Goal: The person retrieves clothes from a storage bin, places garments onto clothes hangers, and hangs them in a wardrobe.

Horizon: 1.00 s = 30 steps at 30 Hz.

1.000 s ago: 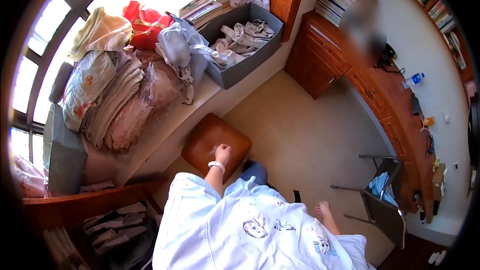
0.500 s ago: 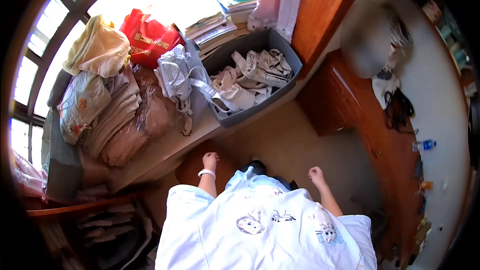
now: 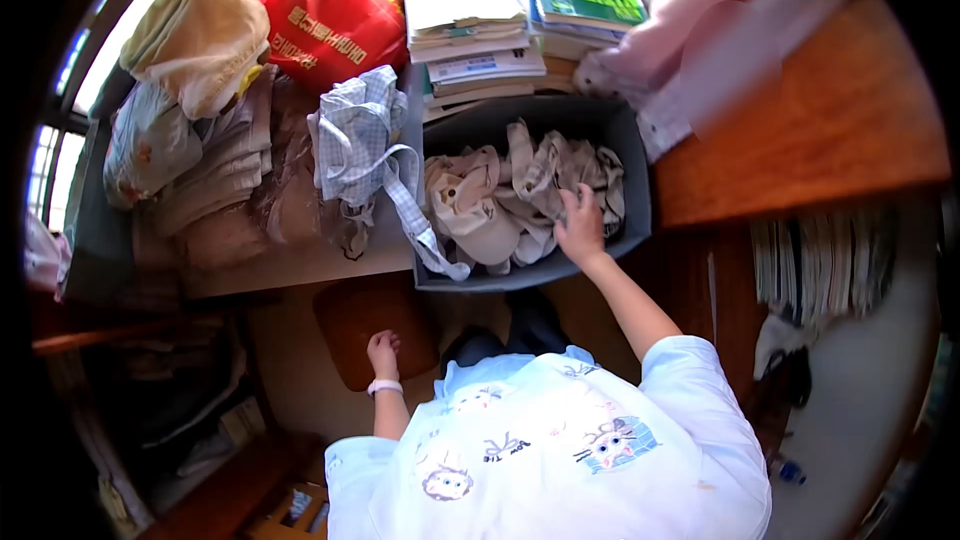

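My right hand (image 3: 582, 227) reaches over the right part of a grey fabric bin (image 3: 530, 280), fingers apart, at the edge of the crumpled beige cloths (image 3: 548, 172) inside. A pale cap (image 3: 482, 230) lies in the left part of the bin. Over the bin's left edge hangs a strap from a blue checked cloth (image 3: 355, 135). My left hand (image 3: 383, 353), with a white band at its wrist, hangs above the brown stool (image 3: 350, 325); its fingers are curled, and I cannot make out anything in them.
Stacked books and papers (image 3: 480, 35) stand behind the bin. On the left are a red bag (image 3: 335, 20), a yellow cloth bundle (image 3: 205, 35) and folded cloths (image 3: 225, 155). A wooden panel (image 3: 800, 130) and pink curtain (image 3: 700, 10) are at the right.
The view has turned right and come closer to the bin. My right hand has moved from beside my body to the cloths, its fingers opening. My left hand stays low, over the stool.
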{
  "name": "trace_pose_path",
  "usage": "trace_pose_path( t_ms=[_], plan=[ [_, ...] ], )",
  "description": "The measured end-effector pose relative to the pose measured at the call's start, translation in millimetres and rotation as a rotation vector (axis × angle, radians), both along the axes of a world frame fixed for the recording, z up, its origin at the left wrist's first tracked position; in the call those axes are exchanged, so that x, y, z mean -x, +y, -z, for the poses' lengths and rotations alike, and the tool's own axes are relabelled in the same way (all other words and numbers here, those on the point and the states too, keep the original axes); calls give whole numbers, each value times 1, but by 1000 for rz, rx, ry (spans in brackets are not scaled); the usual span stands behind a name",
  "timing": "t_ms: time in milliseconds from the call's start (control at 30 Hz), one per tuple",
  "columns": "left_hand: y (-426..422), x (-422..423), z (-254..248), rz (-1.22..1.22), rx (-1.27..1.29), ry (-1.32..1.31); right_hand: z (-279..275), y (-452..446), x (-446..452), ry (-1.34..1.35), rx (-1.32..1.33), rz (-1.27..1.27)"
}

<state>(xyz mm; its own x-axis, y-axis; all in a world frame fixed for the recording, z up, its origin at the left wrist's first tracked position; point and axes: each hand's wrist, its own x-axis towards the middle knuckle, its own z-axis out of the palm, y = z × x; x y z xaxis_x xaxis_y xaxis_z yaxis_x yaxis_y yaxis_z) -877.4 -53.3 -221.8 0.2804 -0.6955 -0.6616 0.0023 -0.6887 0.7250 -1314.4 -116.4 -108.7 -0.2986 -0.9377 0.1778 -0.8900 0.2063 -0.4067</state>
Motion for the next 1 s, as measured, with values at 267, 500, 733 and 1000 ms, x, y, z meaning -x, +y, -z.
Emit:
trace_pose_path(
  t_ms=[267, 500, 733, 1000],
  plan=[
    [79, 65, -8, -212, -143, 43, 114, -121, -11, 330, -291, -239],
    [88, 50, -5, -221, -187, -1, 51, -101, 56, 235, -451, -183],
    [50, 45, -16, -342, -141, 62, -8, -86, 98, 165, -374, -75],
    [57, 60, -13, -268, -49, 46, 6, -91, -13, -438, -293, -828]
  ],
)
